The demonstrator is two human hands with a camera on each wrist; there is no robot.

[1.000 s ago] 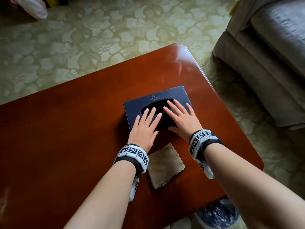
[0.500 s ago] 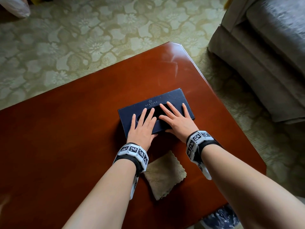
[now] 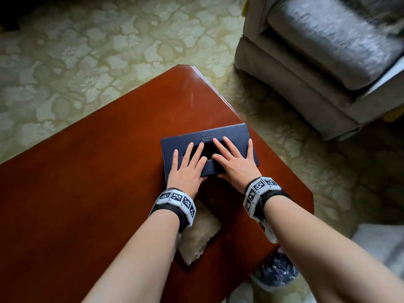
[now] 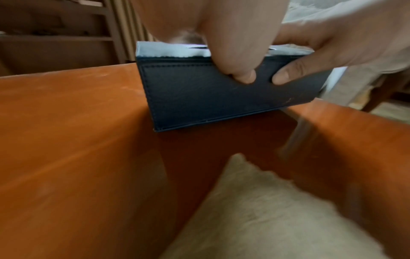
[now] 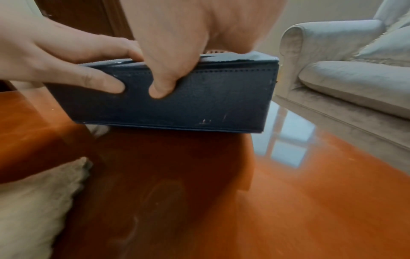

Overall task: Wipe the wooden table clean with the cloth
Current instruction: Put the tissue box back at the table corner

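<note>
**Both hands on the box, cloth lying free behind the left wrist**

While both hands grasp the dark blue box (image 3: 209,149), the beige cloth (image 3: 200,236) lies untouched on the wooden table (image 3: 87,193), near the table's near edge and partly hidden under the left wrist in the head view. The left hand (image 3: 185,171) lays its fingers across the box's top and sets its thumb (image 4: 245,77) against the box's near side wall; the right hand (image 3: 237,162) does the same beside it, its thumb (image 5: 162,89) pressed into the same wall (the two thumbs sit close together, not touching). So each hand clamps the box between fingers and thumb, and neither touches the cloth.

The box stands toward the table's right edge, beyond the cloth, with bare wood between the two. In the wrist views its left end looks raised a little off the wood, though blur makes this uncertain.

Beyond the table's right edge stands a pale sofa (image 3: 317,68) on a patterned carpet (image 3: 87,51). A dark plastic bag (image 3: 275,272) lies on the floor past the near right corner.
</note>
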